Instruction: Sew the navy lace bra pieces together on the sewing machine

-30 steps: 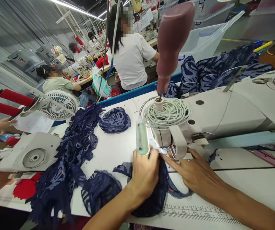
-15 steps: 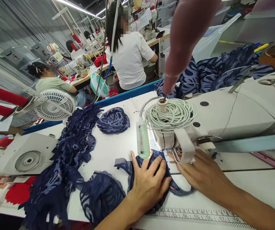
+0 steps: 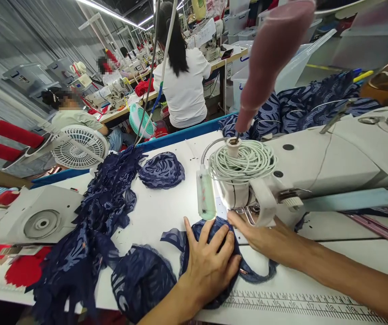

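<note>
My left hand (image 3: 210, 259) lies flat with fingers spread on a navy lace bra cup (image 3: 221, 289), pressing it to the sewing table. My right hand (image 3: 265, 239) reaches in beside the head of the sewing machine (image 3: 343, 155). One stretched finger touches the cup's upper right edge near the presser foot (image 3: 248, 211); the other fingers are partly hidden by the machine. A narrow navy strap (image 3: 260, 279) curves out from the cup below my right hand. A second navy cup (image 3: 143, 280) lies left of my left wrist. A small lit lamp (image 3: 206, 194) shines just above my left fingertips.
A long heap of navy lace pieces (image 3: 102, 216) covers the table's left side. A stacked cup bundle (image 3: 162, 170) lies farther back. Pink scissors (image 3: 380, 230) rest at right. A pink-handled tool (image 3: 261, 63) stands in the coiled cord (image 3: 258, 160). Co-workers sit beyond the blue edge (image 3: 180, 135).
My right hand has shifted left, bringing its finger to the cup's edge beside the presser foot. My left hand stays spread on the cup. The whole view has shifted slightly.
</note>
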Demonstrator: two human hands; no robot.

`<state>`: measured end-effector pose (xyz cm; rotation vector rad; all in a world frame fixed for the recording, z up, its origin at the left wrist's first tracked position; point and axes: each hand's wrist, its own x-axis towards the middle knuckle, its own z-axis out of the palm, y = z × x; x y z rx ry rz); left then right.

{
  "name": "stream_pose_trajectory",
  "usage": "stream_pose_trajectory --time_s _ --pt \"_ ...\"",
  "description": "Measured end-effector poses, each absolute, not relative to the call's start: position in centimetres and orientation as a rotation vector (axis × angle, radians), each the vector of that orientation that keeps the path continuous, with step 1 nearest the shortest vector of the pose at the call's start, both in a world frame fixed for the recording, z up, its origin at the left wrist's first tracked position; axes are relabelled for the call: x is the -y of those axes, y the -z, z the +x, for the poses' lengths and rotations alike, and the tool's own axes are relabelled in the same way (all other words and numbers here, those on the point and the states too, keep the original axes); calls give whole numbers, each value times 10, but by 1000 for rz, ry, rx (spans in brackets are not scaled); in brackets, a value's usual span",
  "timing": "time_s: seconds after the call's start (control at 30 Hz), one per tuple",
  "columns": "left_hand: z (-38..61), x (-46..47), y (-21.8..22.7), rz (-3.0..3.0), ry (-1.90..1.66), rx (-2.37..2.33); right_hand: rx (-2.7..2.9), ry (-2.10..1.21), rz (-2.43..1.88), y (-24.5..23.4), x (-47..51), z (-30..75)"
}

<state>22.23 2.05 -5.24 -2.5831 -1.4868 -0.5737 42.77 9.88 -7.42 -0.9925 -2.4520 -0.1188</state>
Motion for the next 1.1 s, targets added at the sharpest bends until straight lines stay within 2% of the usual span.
stream_pose_trajectory --time_s 0.17,0.37,0.6,0.83,1.1 --pt "226 -25 52 -2588 575 1497 2535 114 -979 59 -90 450" --pt "234 -36 46 -2582 530 1548 2430 262 -888 64 -95 444" --pt "238 -45 42 -2561 554 1519 2349 206 -796 52 -93 452" --pt "240 -46 44 -2531 565 1508 2383 136 -865 71 -90 449" --pt "240 -37 46 -2535 543 1505 2454 362 -940 64 -90 438"
